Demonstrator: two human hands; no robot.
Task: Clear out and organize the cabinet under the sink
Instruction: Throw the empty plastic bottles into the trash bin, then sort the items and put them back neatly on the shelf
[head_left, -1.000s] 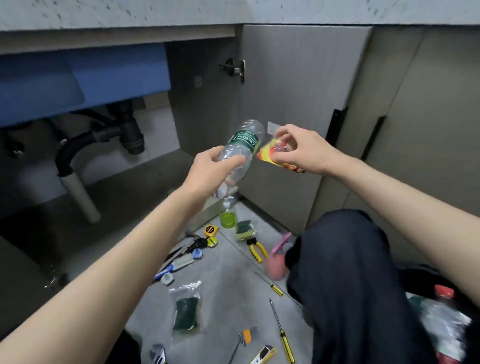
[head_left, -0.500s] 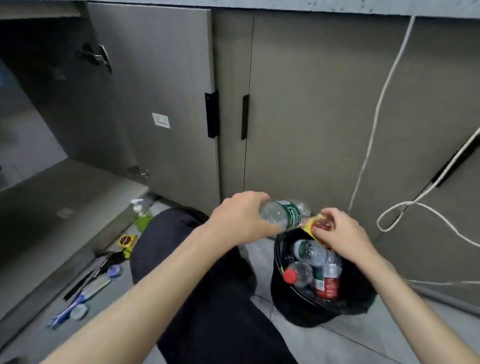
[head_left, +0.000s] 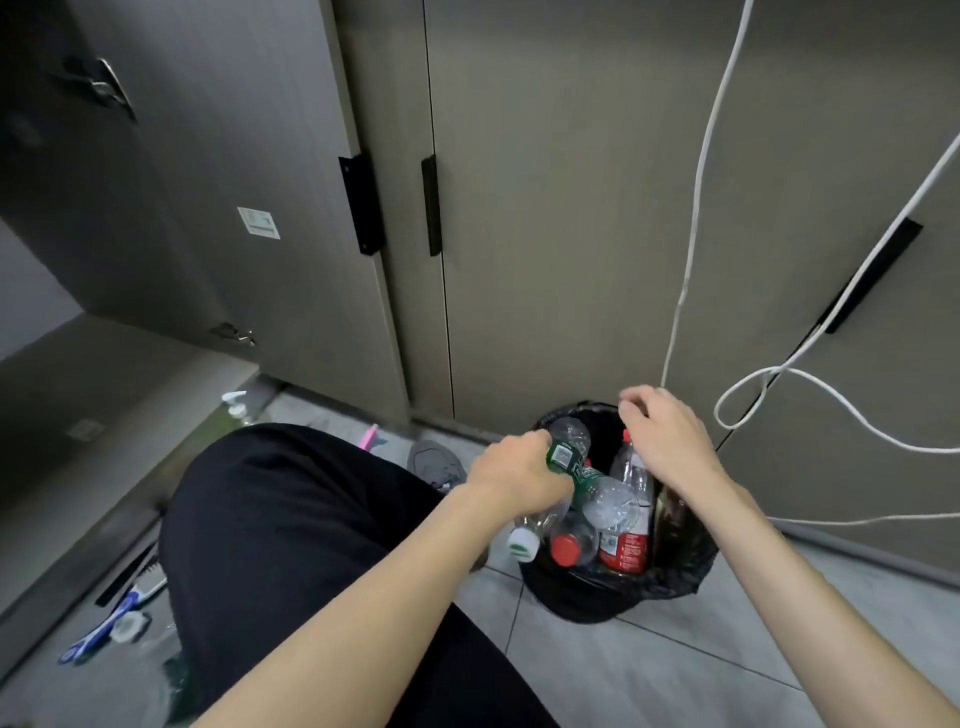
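The yellow-and-red wrapper that the right hand (head_left: 670, 447) pinched half a second ago is gone from it, and the green-labelled bottle (head_left: 566, 457) has dropped to the mouth of the bin (head_left: 613, 597). The left hand (head_left: 519, 478) grips that bottle around its middle, fingers wrapped tight, the clear far end poking out over the bin's left rim. The right hand hovers above the bin's far right side, fingers loosely curled and holding nothing (palm side hidden). Inside the black-lined bin lie at least three other bottles: one with a white cap (head_left: 522, 543), one with a red cap (head_left: 565, 550), and a red-labelled one (head_left: 626, 540). A bent knee in black (head_left: 291, 530) blocks the floor to the left. Two white cords (head_left: 691, 218) hang across the cabinet doors (head_left: 545, 208).
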